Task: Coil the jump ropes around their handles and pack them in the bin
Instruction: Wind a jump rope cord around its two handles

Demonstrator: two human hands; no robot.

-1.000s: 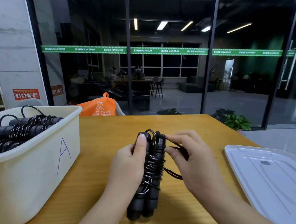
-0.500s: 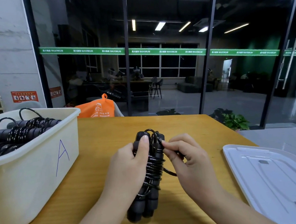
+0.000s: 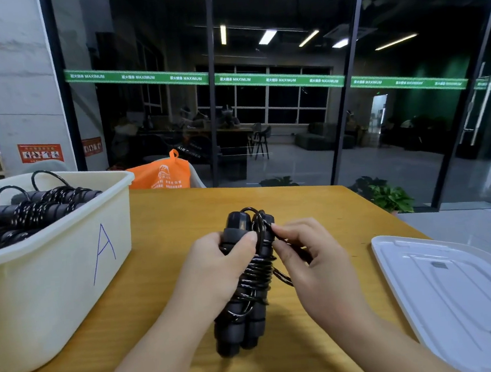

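Note:
A black jump rope (image 3: 247, 313) has its two handles side by side and the cord wound round their middle. My left hand (image 3: 213, 268) grips the handles from the left, thumb across the top part. My right hand (image 3: 309, 258) pinches the loose end of the cord beside the handle tops, and a small loop hangs under its fingers. The bundle stands tilted above the wooden table (image 3: 163, 224). A cream bin (image 3: 54, 284) marked "A" sits at the left with several coiled black ropes (image 3: 26, 215) inside.
A clear plastic lid (image 3: 461, 290) lies at the table's right edge. An orange bag (image 3: 161, 173) sits behind the table's far edge. Glass walls stand beyond, and a potted plant (image 3: 391, 197) is on the floor at the far right.
My right hand has drawn the cord end closer to the handle tops. My left thumb has slid lower on the handles. The bundle stays in the same place.

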